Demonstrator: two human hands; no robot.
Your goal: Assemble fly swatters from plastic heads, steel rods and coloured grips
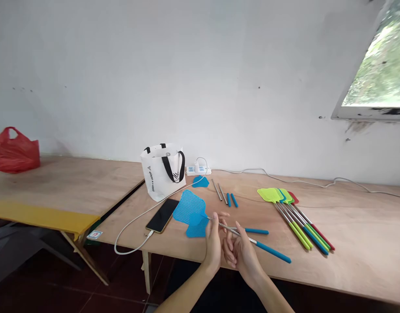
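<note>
Two blue fly swatters lie on the wooden table (349, 243) in front of me, their mesh heads (188, 208) overlapping. The thin metal rod (252, 240) of the nearer one runs right to a blue handle (274, 253). My left hand (214, 245) stands upright with the rod passing between thumb and fingers, close to the head. My right hand (243, 254) is just to its right, fingers lightly curled round the same rod. The second swatter's blue handle (256, 231) lies just behind my hands.
Several green, blue and red swatters (295, 217) lie at the right. Loose metal rods (219, 190) and blue sleeves (232, 200) sit behind. A phone (162, 215) on a white cable, a white tote bag (163, 171) and a power strip (198, 168) are at the left; a red plastic bag (14, 150) sits on the neighbouring table.
</note>
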